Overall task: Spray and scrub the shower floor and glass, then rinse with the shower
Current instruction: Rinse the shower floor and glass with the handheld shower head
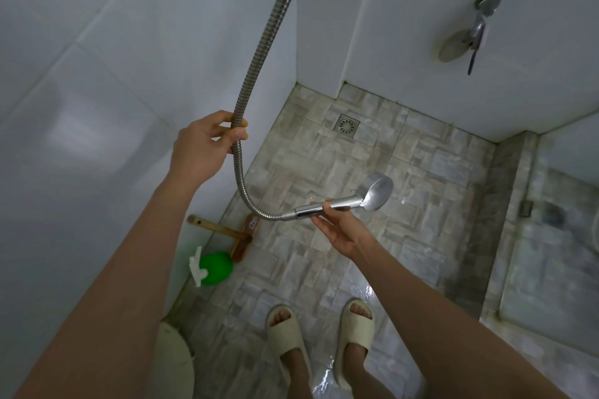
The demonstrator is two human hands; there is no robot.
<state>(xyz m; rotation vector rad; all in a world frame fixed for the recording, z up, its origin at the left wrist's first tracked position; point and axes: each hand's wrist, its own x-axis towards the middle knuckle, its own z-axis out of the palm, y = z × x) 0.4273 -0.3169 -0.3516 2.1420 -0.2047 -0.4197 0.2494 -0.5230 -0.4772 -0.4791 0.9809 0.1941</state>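
Green spray bottle (216,268) sits on floor tiles (356,155) beside scrub brush (241,236).

The chrome shower head (377,193) lies level above the middle of the floor (421,172), round face turned toward the far right corner, its handle held in the right grip (337,227). Its ribbed metal hose (269,42) curves up from the handle and is pinched by the left grip (207,142). The stone-patterned floor shines wet along its near edge; against its left edge lie a wooden scrub brush (241,236) and, just beside it, a green spray bottle (215,267) with a white trigger, and the glass (557,253) stands along the right edge.
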